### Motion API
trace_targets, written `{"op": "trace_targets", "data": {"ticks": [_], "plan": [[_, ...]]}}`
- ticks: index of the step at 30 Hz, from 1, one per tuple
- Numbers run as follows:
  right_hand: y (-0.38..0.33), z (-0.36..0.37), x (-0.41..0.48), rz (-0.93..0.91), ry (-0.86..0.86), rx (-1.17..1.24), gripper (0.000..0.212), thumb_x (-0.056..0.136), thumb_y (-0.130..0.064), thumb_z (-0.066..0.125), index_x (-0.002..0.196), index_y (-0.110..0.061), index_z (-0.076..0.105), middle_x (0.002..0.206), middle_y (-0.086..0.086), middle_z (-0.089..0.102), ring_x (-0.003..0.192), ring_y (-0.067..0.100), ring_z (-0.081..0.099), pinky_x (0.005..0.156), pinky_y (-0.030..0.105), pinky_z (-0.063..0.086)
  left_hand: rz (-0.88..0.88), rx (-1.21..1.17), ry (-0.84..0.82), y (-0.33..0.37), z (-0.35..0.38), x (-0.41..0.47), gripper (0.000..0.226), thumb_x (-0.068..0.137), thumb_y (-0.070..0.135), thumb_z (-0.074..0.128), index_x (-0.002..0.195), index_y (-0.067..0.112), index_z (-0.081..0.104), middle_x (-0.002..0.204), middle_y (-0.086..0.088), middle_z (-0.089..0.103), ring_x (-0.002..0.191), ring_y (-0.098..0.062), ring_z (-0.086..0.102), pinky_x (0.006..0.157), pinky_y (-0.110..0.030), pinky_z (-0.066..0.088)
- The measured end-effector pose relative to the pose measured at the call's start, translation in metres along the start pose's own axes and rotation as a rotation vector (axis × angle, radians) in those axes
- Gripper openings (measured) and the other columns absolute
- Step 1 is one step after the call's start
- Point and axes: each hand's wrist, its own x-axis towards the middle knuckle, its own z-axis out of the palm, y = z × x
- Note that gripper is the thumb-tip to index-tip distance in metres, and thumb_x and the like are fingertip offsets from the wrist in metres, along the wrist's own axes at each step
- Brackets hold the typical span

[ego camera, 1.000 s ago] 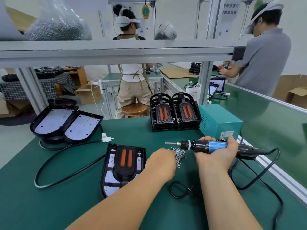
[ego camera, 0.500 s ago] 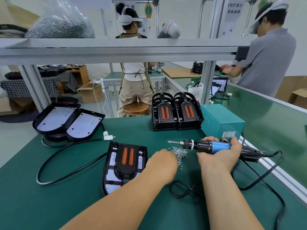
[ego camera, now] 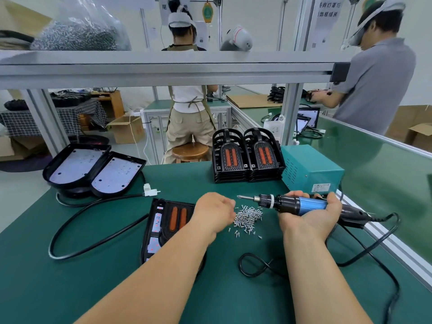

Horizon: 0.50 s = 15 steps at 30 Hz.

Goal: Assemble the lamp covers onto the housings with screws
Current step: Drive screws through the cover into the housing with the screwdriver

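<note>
A black lamp housing with an orange-lensed cover (ego camera: pixel 170 220) lies on the green-matted workbench (ego camera: pixel 70 288), just left of a pile of small silver screws (ego camera: pixel 249 216). Since half a second ago the left hand (ego camera: pixel 214 213) has uncovered more of the pile, its fingers curled at the edge, a pinch impossible to tell. The right hand (ego camera: pixel 311 218) grips the blue-and-black electric screwdriver (ego camera: pixel 299 203) as before. The aluminium edge rail (ego camera: pixel 397 244) runs close on the right, and bare mat lies near left.
</note>
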Motion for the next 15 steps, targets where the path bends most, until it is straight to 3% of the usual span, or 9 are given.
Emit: {"op": "trace_targets", "data": {"ticks": [2,4,12,15], "plan": [[0.0,0.003,-0.002,0.021,0.024,0.008,0.029,0.079,-0.034,0.074,0.081,-0.018,0.05,0.054,0.0,0.052,0.048,0.016,0.052,0.062,0.023,0.051,-0.135,-0.412,-0.043,0.004,-0.004,-0.003,0.011,0.095,0.0,0.061,0.084,-0.001,0.062,0.071,-0.011,0.064,0.059,-0.016,0.063,0.054,-0.021,0.055],[0.002,0.002,-0.006,0.022,0.01,-0.015,0.027,0.08,-0.034,0.072,0.079,-0.019,0.05,0.055,-0.001,0.051,0.047,0.016,0.052,0.063,0.023,0.05,-0.205,-0.575,-0.098,0.006,-0.005,-0.009,0.007,0.091,0.001,0.066,0.085,-0.003,0.064,0.062,-0.009,0.068,0.052,-0.012,0.066,0.047,-0.02,0.054],[0.002,0.002,-0.004,0.004,-0.021,-0.084,0.026,0.081,-0.035,0.071,0.08,-0.019,0.05,0.055,-0.001,0.052,0.047,0.016,0.053,0.063,0.023,0.051,-0.209,-0.55,-0.152,0.005,-0.008,-0.009,0.01,0.092,0.009,0.067,0.087,0.0,0.065,0.058,-0.005,0.068,0.05,-0.01,0.067,0.047,-0.019,0.054],[0.002,-0.004,0.001,-0.042,-0.088,-0.184,0.026,0.089,-0.041,0.063,0.084,-0.02,0.048,0.071,0.0,0.051,0.064,0.018,0.051,0.083,0.031,0.046,-0.195,-0.513,-0.141,0.006,-0.008,-0.007,0.01,0.092,0.01,0.067,0.089,0.0,0.065,0.058,-0.005,0.068,0.05,-0.009,0.066,0.046,-0.019,0.053]]}}
